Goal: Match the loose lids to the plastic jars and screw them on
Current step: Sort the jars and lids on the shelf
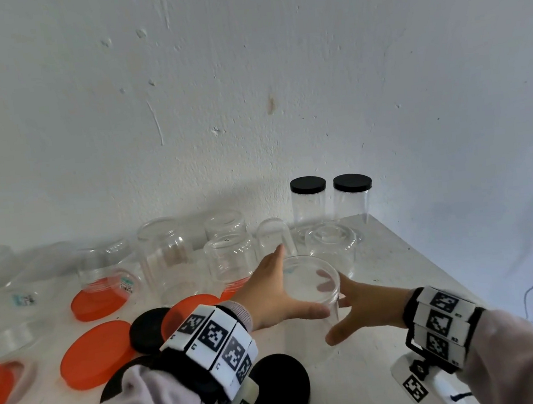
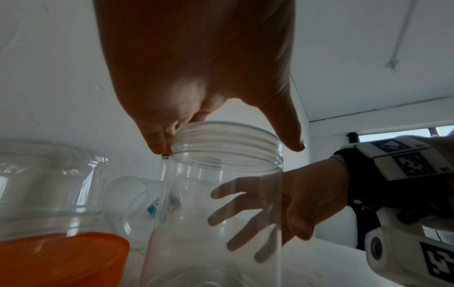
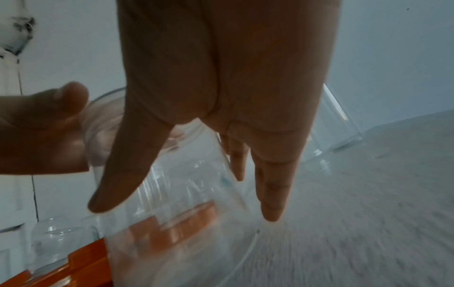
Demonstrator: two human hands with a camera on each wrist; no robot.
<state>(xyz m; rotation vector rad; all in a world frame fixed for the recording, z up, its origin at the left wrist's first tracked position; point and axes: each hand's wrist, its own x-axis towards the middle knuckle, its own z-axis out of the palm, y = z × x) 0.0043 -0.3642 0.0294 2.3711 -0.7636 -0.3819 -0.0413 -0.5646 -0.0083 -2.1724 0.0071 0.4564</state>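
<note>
done: two black-lidded jars [image 1: 331, 201] behind open jar [image 1: 311, 282] | left hand [image 1: 273, 295], right hand [image 1: 365, 306] grips spread around it, holding unclear | left: black lids [image 1: 280, 389], orange lids [image 1: 95, 353] loose

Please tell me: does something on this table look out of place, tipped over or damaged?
Nothing looks damaged or spilled. One clear jar lies on its side, resting on an orange lid; most other jars stand mouth-down. Only the two black-lidded jars at the back are closed. The rest is loose lids, as expected.
</note>
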